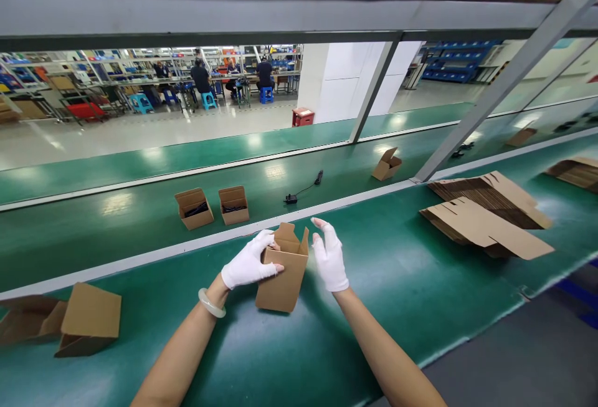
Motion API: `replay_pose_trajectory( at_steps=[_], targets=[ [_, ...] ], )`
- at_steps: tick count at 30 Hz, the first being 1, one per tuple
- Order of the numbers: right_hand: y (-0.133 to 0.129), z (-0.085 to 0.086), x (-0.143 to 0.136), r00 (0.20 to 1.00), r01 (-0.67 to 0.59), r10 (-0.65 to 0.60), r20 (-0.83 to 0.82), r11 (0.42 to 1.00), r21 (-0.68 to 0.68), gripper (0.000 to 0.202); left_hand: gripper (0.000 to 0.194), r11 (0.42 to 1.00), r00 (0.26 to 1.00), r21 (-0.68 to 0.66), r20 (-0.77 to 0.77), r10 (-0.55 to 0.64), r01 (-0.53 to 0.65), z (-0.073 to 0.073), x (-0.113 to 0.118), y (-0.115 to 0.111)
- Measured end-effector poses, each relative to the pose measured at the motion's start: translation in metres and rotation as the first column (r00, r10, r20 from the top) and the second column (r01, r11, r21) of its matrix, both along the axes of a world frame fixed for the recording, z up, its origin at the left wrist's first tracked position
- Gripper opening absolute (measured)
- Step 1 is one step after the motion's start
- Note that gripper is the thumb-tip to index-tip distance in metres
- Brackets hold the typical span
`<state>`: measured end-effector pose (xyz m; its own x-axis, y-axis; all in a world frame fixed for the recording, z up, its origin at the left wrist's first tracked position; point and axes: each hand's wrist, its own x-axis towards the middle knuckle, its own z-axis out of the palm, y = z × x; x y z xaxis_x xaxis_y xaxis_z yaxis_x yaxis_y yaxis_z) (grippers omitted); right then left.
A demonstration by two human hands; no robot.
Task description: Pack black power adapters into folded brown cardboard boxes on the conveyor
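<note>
A small brown cardboard box (283,281) with raised flaps tilts slightly above the green work surface. My left hand (252,260), in a white fingerless-tip glove, grips its left side, thumb on the front and fingers at the top edge. My right hand (329,255), gloved the same way, is beside the box's right flap with fingers apart, holding nothing. The inside of the box is mostly hidden by its front wall.
Two open boxes (194,209) with black items inside, a black power adapter with cable (291,199) and another open box (387,164) are on the conveyor. Flattened cartons (486,226) lie right; folded boxes (91,320) left. A metal post (495,83) rises at right. People sit far behind.
</note>
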<state>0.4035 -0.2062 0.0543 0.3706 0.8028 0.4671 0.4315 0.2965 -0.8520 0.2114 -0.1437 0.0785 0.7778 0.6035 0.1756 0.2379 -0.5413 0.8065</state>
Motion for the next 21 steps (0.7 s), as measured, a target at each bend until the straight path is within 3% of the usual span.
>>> replay_pose_trajectory(
  at_steps=[1,2,4,5,7,9,13,18,21],
  targets=[
    [0.0,0.001,0.001,0.973,-0.14,0.123,-0.196,0.987,-0.075,0.037,0.033,1.0,1.0,0.006,0.023,-0.018,0.018,0.0,0.0,-0.001],
    [0.0,0.002,0.002,0.883,-0.335,0.266,-0.387,0.934,-0.122,0.04,0.032,0.999,0.998,0.018,0.047,-0.039,0.038,0.001,0.001,-0.002],
    [0.0,0.002,-0.001,0.607,-0.648,0.434,-0.666,0.755,-0.099,0.041,0.03,0.996,0.993,0.048,0.089,-0.074,0.07,0.002,0.005,-0.004],
    [0.0,0.002,-0.004,0.498,-0.724,0.452,-0.741,0.686,-0.068,0.04,0.028,0.995,0.991,0.062,0.101,-0.083,0.077,0.002,0.006,-0.005],
    [0.0,0.0,-0.01,0.39,-0.777,0.443,-0.807,0.629,-0.03,0.037,0.027,0.994,0.99,0.078,0.111,-0.086,0.078,0.003,0.008,-0.006],
    [0.001,0.0,-0.012,0.362,-0.796,0.439,-0.822,0.605,-0.027,0.039,0.03,0.995,0.987,0.057,0.132,-0.088,0.081,0.002,0.008,-0.006],
    [0.003,0.008,-0.002,0.336,-0.865,0.509,-0.792,0.5,-0.045,0.049,0.037,0.997,0.973,-0.022,0.222,-0.067,0.074,0.001,0.003,-0.007],
    [0.009,0.024,0.007,0.498,-0.864,0.623,-0.603,0.413,-0.287,0.045,0.035,0.984,0.969,-0.067,0.2,-0.147,0.163,0.004,0.003,-0.01],
    [0.012,0.031,0.004,0.547,-0.834,0.664,-0.51,0.378,-0.402,0.044,0.036,0.99,0.976,-0.064,0.187,-0.109,0.122,0.005,0.004,-0.013]
  ],
)
